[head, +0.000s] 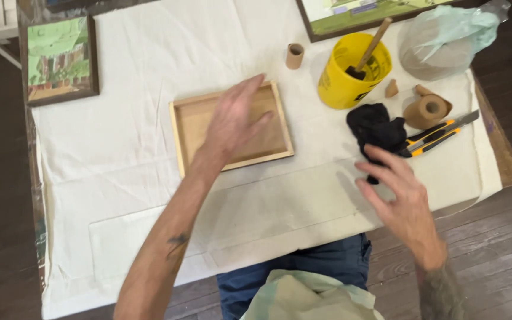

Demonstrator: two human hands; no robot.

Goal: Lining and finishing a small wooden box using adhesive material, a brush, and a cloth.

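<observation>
Your left hand [232, 121] hovers flat, fingers spread, over the bare wooden frame [186, 121]. Your right hand [395, 192], fingers loose, reaches the black rag [374, 125]; nothing is gripped or wiped yet.

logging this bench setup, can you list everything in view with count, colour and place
wooden frame: 1, light wood, centre of the cloth, under the left hand
white cloth: 1, off-white, covering the table
yellow bucket: 1, yellow, upper right, with a wooden stick standing in it
black rag: 1, black, right of the frame, at the right fingertips
utility knives: 2, yellow and black, right of the rag
tape roll: 1, brown, above the knives
cardboard tube: 1, brown, above the frame
framed pictures: 2, green, top left and top edge
plastic bag: 1, clear, top right
left hand: 1, open over the frame
right hand: 1, open, by the rag
</observation>
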